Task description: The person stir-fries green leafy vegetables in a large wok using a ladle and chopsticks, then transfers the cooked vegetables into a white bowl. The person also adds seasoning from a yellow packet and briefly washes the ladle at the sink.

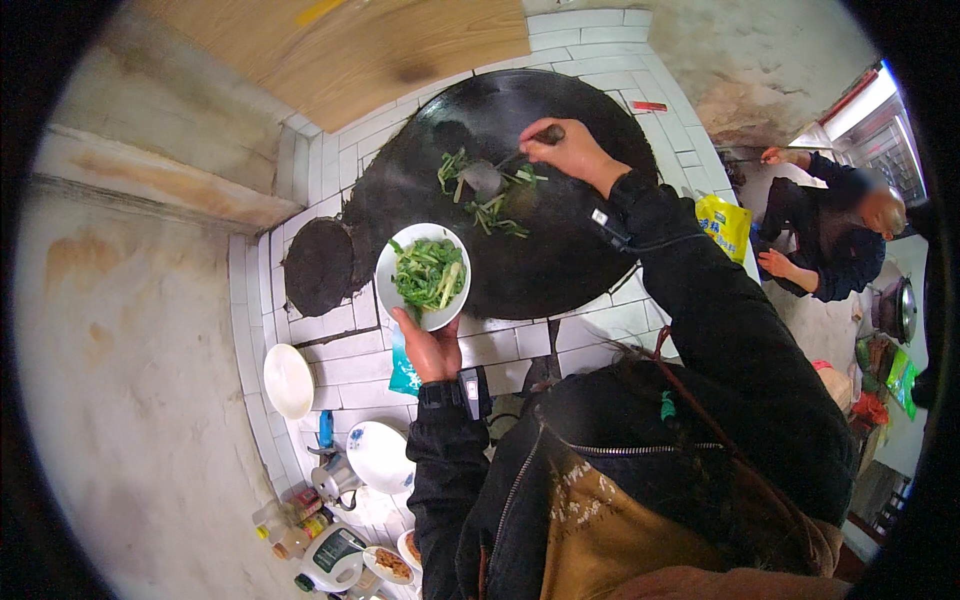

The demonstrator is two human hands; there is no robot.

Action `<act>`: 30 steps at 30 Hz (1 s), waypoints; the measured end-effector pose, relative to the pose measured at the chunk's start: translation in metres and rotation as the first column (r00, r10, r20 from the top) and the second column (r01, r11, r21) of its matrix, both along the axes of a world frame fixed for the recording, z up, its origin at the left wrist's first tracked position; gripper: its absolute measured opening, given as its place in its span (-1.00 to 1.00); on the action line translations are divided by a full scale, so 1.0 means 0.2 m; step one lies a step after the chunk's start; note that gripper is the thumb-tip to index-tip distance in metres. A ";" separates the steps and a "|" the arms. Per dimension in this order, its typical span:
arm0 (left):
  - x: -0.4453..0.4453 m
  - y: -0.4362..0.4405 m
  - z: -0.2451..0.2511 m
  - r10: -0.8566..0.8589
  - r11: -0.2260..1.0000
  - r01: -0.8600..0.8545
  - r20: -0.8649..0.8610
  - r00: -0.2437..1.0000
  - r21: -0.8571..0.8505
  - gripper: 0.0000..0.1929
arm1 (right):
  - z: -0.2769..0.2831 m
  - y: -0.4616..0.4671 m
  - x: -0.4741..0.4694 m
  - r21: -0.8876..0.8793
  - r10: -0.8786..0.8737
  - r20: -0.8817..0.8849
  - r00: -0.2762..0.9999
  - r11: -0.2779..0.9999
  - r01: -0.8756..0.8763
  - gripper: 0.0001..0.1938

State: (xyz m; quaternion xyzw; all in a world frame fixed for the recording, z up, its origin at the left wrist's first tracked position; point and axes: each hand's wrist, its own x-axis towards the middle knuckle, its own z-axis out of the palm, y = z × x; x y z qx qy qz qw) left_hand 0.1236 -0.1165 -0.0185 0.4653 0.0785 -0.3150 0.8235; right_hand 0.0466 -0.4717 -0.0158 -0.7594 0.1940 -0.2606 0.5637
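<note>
My left hand (431, 345) holds a white bowl (384, 289) from below, over the near left rim of a large black wok (570, 247) set into a tiled stove. Cut green leafy stalks (427, 274) fill much of the bowl. Above the wok, my right hand (568, 150) grips the dark handle of a metal spatula (482, 178). Its blade rests among more green stalks (495, 215) lying in the wok. Haze around the blade blurs its outline.
A white bowl (289, 381), a patterned plate (379, 457), a kettle (335, 480) and several bottles stand on the left. A yellow packet (724, 227) lies at the right edge. Beyond it sits another person (832, 225). A wooden board (375, 52) is behind the wok.
</note>
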 end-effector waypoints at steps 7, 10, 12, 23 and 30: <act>0.00 0.00 -0.03 -0.014 0.999 0.013 -0.017 1.000 -0.033 -0.37 | -0.03 0.23 -0.05 -0.481 0.330 -0.062 0.942 0.817 -0.318 -0.82; 0.00 -0.04 -0.07 -0.010 0.998 0.010 -0.001 1.000 -0.060 -0.40 | 0.00 0.26 -0.16 -0.518 0.486 -0.203 0.850 0.683 -0.514 -0.81; 0.02 -0.08 -0.10 -0.071 0.993 0.073 0.022 0.997 -0.093 -0.41 | 0.10 0.25 -0.23 -0.428 0.339 -0.151 0.929 0.824 -0.371 -0.82; 0.07 -0.17 -0.19 -0.052 0.998 0.054 0.040 0.998 -0.037 -0.42 | 0.25 0.02 -0.50 0.039 -0.547 -0.330 0.769 0.806 0.590 -0.56; 0.07 -0.08 -0.11 -0.096 0.995 0.097 0.030 0.995 -0.016 -0.42 | -0.58 0.26 -0.32 0.956 -0.545 -0.148 0.825 0.133 0.260 -0.60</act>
